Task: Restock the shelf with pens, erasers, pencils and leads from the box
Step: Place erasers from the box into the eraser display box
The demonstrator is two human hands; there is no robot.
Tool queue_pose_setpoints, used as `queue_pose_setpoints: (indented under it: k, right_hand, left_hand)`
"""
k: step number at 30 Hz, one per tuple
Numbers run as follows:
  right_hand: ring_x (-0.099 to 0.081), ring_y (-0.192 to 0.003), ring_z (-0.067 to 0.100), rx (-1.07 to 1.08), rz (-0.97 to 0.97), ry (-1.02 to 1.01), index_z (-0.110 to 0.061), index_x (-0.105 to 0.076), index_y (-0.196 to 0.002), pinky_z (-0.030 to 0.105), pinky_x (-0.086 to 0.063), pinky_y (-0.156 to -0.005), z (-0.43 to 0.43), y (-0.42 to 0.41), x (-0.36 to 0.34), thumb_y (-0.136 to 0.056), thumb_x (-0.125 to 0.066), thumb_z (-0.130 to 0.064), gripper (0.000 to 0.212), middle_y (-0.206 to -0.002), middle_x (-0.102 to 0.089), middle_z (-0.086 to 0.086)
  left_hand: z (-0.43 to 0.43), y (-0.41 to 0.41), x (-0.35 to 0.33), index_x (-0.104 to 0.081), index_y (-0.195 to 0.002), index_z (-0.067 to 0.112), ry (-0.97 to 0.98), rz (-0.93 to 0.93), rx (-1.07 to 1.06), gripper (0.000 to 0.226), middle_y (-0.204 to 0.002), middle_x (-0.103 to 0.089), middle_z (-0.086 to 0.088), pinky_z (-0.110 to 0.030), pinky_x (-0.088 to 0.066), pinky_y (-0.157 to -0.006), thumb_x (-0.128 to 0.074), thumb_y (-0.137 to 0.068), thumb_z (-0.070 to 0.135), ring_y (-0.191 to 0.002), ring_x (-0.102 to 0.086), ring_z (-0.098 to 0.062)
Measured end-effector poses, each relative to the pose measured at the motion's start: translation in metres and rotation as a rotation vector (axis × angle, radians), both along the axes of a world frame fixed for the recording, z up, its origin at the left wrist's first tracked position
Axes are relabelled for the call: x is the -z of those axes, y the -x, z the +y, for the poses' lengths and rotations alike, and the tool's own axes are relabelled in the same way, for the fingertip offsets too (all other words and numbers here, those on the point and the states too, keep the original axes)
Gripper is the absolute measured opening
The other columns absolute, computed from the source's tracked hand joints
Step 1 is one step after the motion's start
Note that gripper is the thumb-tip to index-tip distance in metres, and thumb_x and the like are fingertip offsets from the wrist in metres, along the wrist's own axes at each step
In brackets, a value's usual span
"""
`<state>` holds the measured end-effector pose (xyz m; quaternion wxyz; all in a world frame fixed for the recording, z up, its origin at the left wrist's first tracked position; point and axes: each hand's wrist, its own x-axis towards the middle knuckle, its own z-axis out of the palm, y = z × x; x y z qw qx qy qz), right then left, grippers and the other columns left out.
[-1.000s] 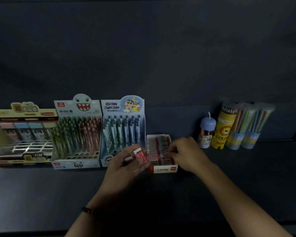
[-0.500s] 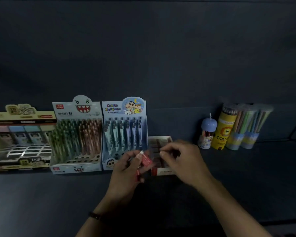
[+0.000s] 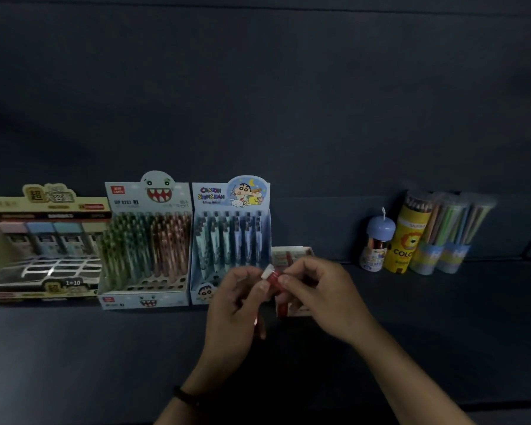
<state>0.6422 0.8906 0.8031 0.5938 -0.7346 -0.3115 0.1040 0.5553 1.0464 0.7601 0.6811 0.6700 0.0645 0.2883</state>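
Centrally, head view: a small white eraser in a red paper sleeve [image 3: 272,275] sits just below frame centre, pinched from both sides. The left hand [image 3: 239,305] curls its fingers on the lower end; the right hand [image 3: 319,299] nips the upper end with thumb and forefinger. Behind them a low red-and-white cardboard eraser box [image 3: 292,256] rests on the dark shelf [image 3: 105,348], partly hidden. A pale-blue cartoon pen display box [image 3: 230,240] stands just beside it, leftward. A yellow cylindrical tub of coloured pencils [image 3: 406,237] stands well apart, right of centre.
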Motion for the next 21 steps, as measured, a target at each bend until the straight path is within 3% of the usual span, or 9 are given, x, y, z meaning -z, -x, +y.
queue_pose_setpoints:
  k: [2,5,8,11,14,17,21]
  right_hand:
    - [-0.078,-0.084,0.017,0.006,-0.064,0.014,-0.013,-0.077,-0.094,0.032,-0.064,-0.077,-0.002,-0.002,0.001,-0.096,-0.077,-0.015,0.003,-0.09,-0.079,0.002]
    - [-0.076,-0.086,0.013,0.027,-0.122,0.024,-0.019,-0.082,-0.09,0.032,-0.063,-0.081,-0.001,-0.001,0.006,-0.087,-0.087,-0.016,0.006,-0.089,-0.08,-0.004]
    - [-0.078,-0.086,0.015,0.059,-0.08,-0.016,-0.016,-0.083,-0.085,0.033,-0.064,-0.084,-0.003,-0.004,0.011,-0.079,-0.093,-0.012,0.012,-0.09,-0.081,-0.003]
    - [-0.078,-0.089,0.01,0.069,-0.146,0.029,-0.016,-0.085,-0.087,0.032,-0.064,-0.086,-0.006,-0.009,0.014,-0.079,-0.093,-0.007,0.014,-0.093,-0.081,-0.005]
    - [-0.076,-0.092,0.003,0.067,-0.278,0.111,-0.022,-0.086,-0.095,0.026,-0.062,-0.086,-0.014,-0.02,0.013,-0.084,-0.089,-0.011,0.016,-0.096,-0.08,-0.013]
    - [-0.07,-0.097,-0.006,0.137,-0.445,0.295,-0.032,-0.083,-0.1,0.016,-0.055,-0.087,-0.021,-0.038,0.012,-0.088,-0.086,-0.02,0.017,-0.098,-0.075,-0.023]
    - [-0.066,-0.094,-0.01,0.114,-0.469,0.445,-0.031,-0.083,-0.099,0.007,-0.048,-0.081,-0.02,-0.052,0.013,-0.091,-0.083,-0.021,0.012,-0.095,-0.071,-0.025]
  left_hand:
    - [-0.001,0.0,0.002,-0.064,-0.111,0.017,-0.061,-0.02,-0.044,0.013,-0.091,-0.075,-0.007,-0.038,-0.047,-0.04,-0.064,-0.101,0.026,-0.045,-0.054,-0.028]
    - [0.001,-0.002,0.005,-0.069,-0.107,0.019,0.001,-0.003,-0.054,0.008,-0.071,-0.064,-0.009,-0.031,-0.042,-0.041,-0.063,-0.104,0.024,-0.045,-0.048,-0.022]
    - [0.001,-0.004,0.006,-0.073,-0.106,0.016,0.074,0.016,-0.003,0.009,-0.064,-0.056,-0.008,-0.027,-0.036,-0.042,-0.064,-0.104,0.013,-0.049,-0.043,-0.019]
    - [0.001,-0.003,0.008,-0.076,-0.107,0.021,0.016,0.005,0.006,0.013,-0.062,-0.057,-0.007,-0.031,-0.037,-0.046,-0.065,-0.104,0.014,-0.052,-0.044,-0.019]
    - [0.004,-0.001,0.011,-0.072,-0.113,0.026,-0.098,0.028,-0.014,0.019,-0.077,-0.065,-0.002,-0.033,-0.043,-0.057,-0.06,-0.106,0.012,-0.063,-0.052,-0.017]
    - [0.006,0.0,0.014,-0.063,-0.117,0.022,-0.073,0.112,-0.01,0.044,-0.102,-0.062,0.006,-0.025,-0.046,-0.076,-0.052,-0.097,-0.016,-0.085,-0.055,-0.011]
    - [0.009,0.001,0.016,-0.053,-0.115,0.02,-0.239,0.112,-0.069,0.051,-0.11,-0.054,0.007,-0.015,-0.044,-0.091,-0.049,-0.092,-0.025,-0.103,-0.055,-0.001]
